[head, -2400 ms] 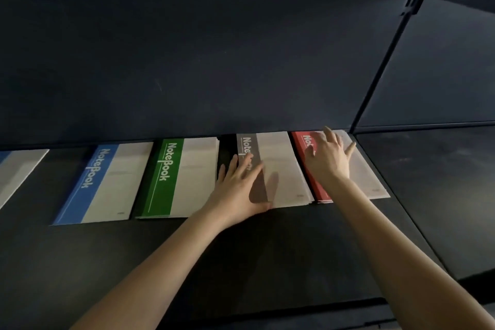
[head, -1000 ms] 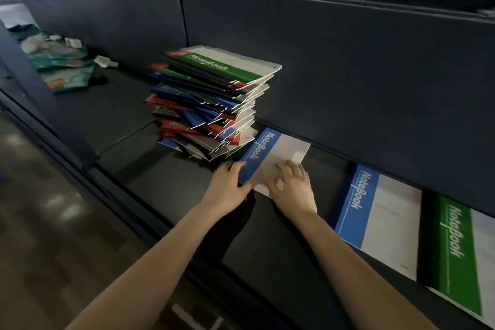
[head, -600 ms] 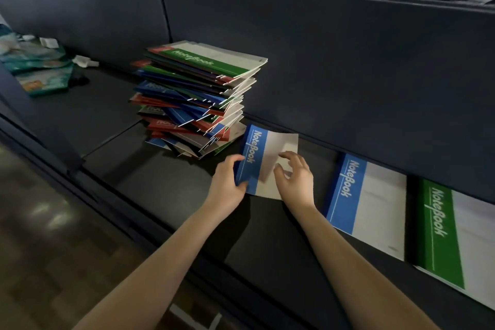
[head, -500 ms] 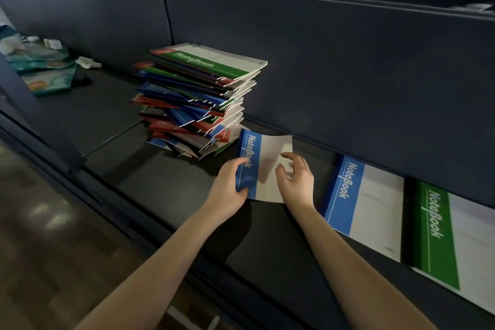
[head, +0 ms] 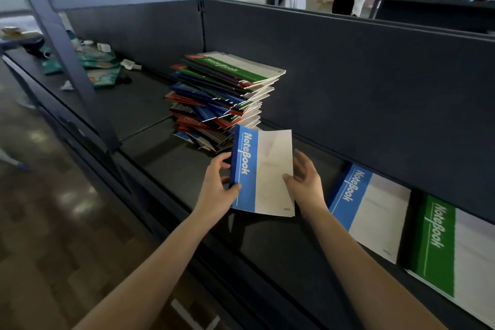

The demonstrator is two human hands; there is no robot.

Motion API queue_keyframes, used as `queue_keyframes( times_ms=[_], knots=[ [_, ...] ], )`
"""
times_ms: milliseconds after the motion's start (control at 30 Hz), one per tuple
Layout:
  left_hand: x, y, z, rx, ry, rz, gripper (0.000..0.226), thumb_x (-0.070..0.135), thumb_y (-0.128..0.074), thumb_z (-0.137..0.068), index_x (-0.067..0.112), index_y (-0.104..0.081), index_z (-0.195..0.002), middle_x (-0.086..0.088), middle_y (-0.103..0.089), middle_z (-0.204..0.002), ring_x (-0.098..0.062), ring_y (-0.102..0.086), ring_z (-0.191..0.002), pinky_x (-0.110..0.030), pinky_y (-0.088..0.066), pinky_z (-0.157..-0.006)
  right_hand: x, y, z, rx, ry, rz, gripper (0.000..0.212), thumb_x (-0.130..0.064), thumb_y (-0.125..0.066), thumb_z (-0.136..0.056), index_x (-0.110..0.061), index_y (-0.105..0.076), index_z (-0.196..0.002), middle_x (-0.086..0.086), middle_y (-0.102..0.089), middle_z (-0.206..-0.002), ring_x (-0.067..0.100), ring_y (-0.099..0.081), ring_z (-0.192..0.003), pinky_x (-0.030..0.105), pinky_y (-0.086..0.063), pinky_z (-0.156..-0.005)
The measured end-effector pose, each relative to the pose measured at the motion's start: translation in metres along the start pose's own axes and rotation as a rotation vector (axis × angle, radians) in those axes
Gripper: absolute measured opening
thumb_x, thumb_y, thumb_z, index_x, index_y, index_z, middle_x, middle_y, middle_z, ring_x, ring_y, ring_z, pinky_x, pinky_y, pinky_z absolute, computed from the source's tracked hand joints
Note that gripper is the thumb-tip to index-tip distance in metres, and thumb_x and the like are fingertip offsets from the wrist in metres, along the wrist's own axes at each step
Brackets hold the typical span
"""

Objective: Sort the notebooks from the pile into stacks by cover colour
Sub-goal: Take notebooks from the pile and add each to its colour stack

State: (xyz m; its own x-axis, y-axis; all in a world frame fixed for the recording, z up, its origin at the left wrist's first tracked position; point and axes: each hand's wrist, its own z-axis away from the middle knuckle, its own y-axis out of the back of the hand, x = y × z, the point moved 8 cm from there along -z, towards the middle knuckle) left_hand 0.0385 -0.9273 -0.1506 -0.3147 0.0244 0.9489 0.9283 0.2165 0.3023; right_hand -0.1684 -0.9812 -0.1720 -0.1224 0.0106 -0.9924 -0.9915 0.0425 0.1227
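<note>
A blue-and-white notebook (head: 263,171) is lifted off the dark shelf (head: 166,169), held between both hands. My left hand (head: 218,187) grips its blue spine edge, thumb on the cover. My right hand (head: 305,182) holds its white right edge with the thumb on top. Behind it stands the tall mixed pile of notebooks (head: 225,96), a green one on top. To the right lie a blue notebook stack (head: 367,209) and a green notebook stack (head: 452,254), flat against the back panel.
A dark partition panel (head: 348,75) runs behind the shelf. A metal post (head: 72,69) rises at the left, with packets and clutter (head: 99,64) beyond it. People stand in the background past the partition. The floor lies at the lower left.
The view swung from the sorted stacks to the pile. Both hands took the blue notebook lying beside the pile, lifted it and brought it nearer to me.
</note>
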Motion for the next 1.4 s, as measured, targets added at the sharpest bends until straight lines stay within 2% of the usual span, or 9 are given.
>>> queue_keyframes(
  times_ms=[167, 267, 433, 533, 767, 867, 967, 1233, 1400],
  knots=[
    [0.002, 0.026, 0.016, 0.163, 0.015, 0.176, 0.066, -0.001, -0.062, -0.088, 0.024, -0.029, -0.140, 0.013, -0.045, -0.127, 0.003, -0.050, -0.109, -0.015, -0.041, -0.090, -0.028, -0.024, 0.014, -0.126, 0.113, 0.003, 0.060, -0.007, -0.061, -0.090, -0.033, -0.036, -0.138, -0.011, -0.046, -0.139, 0.009, -0.049, -0.122, 0.033, -0.052, -0.093],
    [0.006, 0.044, 0.026, 0.227, -0.022, 0.228, 0.060, -0.003, -0.059, -0.089, 0.027, -0.032, -0.134, 0.025, -0.046, -0.113, 0.016, -0.051, -0.098, -0.006, -0.046, -0.077, -0.047, -0.044, 0.024, -0.220, 0.201, 0.035, 0.059, -0.008, -0.062, -0.089, -0.034, -0.038, -0.137, -0.017, -0.048, -0.134, 0.002, -0.049, -0.118, 0.018, -0.050, -0.086],
    [0.005, 0.080, 0.035, 0.273, -0.036, 0.308, 0.065, -0.002, -0.059, -0.090, 0.031, -0.032, -0.139, 0.021, -0.050, -0.115, 0.006, -0.056, -0.099, -0.011, -0.051, -0.069, -0.071, -0.073, 0.024, -0.292, 0.240, 0.082, 0.057, -0.013, -0.061, -0.091, -0.038, -0.037, -0.136, -0.014, -0.051, -0.130, 0.007, -0.055, -0.109, 0.026, -0.052, -0.086],
    [0.003, 0.100, 0.035, 0.301, -0.027, 0.310, 0.063, -0.001, -0.058, -0.091, 0.036, -0.033, -0.136, 0.020, -0.050, -0.115, 0.003, -0.055, -0.100, -0.013, -0.049, -0.069, -0.096, -0.084, 0.011, -0.232, 0.328, 0.183, 0.056, -0.014, -0.062, -0.091, -0.035, -0.040, -0.138, -0.015, -0.049, -0.131, 0.007, -0.055, -0.108, 0.015, -0.052, -0.077],
    [-0.004, 0.119, 0.015, 0.321, -0.026, 0.389, 0.056, 0.000, -0.058, -0.092, 0.040, -0.042, -0.128, 0.008, -0.053, -0.122, -0.007, -0.058, -0.103, -0.020, -0.051, -0.072, -0.152, -0.082, -0.040, -0.039, 0.535, 0.304, 0.044, -0.008, -0.056, -0.092, -0.018, -0.049, -0.134, 0.001, -0.049, -0.136, 0.015, -0.052, -0.108, 0.036, -0.047, -0.099],
    [-0.003, 0.125, 0.002, 0.307, -0.038, 0.415, 0.051, -0.001, -0.057, -0.092, 0.040, -0.048, -0.121, 0.007, -0.054, -0.124, -0.009, -0.059, -0.104, -0.019, -0.053, -0.070, -0.165, -0.082, -0.063, 0.029, 0.571, 0.358, 0.044, -0.009, -0.052, -0.094, -0.012, -0.045, -0.137, 0.005, -0.042, -0.144, 0.019, -0.044, -0.128, 0.022, -0.034, -0.104],
    [0.000, 0.132, -0.013, 0.304, -0.049, 0.415, 0.047, -0.001, -0.055, -0.093, 0.034, -0.050, -0.122, 0.009, -0.055, -0.124, -0.008, -0.060, -0.101, -0.019, -0.053, -0.069, -0.160, -0.093, -0.086, -0.031, 0.526, 0.478, 0.049, -0.017, -0.050, -0.097, -0.013, -0.037, -0.144, 0.005, -0.032, -0.152, 0.021, -0.028, -0.141, 0.031, -0.027, -0.114],
    [-0.002, 0.127, -0.039, 0.282, -0.020, 0.441, 0.044, -0.003, -0.055, -0.092, 0.030, -0.051, -0.122, 0.015, -0.057, -0.115, -0.008, -0.061, -0.096, -0.016, -0.052, -0.066, -0.161, -0.086, -0.096, 0.158, 0.736, 0.619, 0.029, -0.020, -0.061, -0.092, -0.010, -0.066, -0.119, 0.010, -0.061, -0.107, 0.030, -0.044, -0.114, 0.027, -0.034, -0.095],
    [-0.006, 0.124, -0.040, 0.267, 0.005, 0.467, 0.041, 0.000, -0.056, -0.093, 0.029, -0.052, -0.122, 0.009, -0.057, -0.119, -0.014, -0.061, -0.102, -0.020, -0.054, -0.068, -0.172, -0.097, -0.102, 0.104, 0.715, 0.665, 0.041, -0.037, -0.065, -0.088, -0.012, -0.066, -0.121, 0.007, -0.055, -0.112, 0.025, -0.047, -0.111, 0.029, -0.041, -0.095]
  ],
)
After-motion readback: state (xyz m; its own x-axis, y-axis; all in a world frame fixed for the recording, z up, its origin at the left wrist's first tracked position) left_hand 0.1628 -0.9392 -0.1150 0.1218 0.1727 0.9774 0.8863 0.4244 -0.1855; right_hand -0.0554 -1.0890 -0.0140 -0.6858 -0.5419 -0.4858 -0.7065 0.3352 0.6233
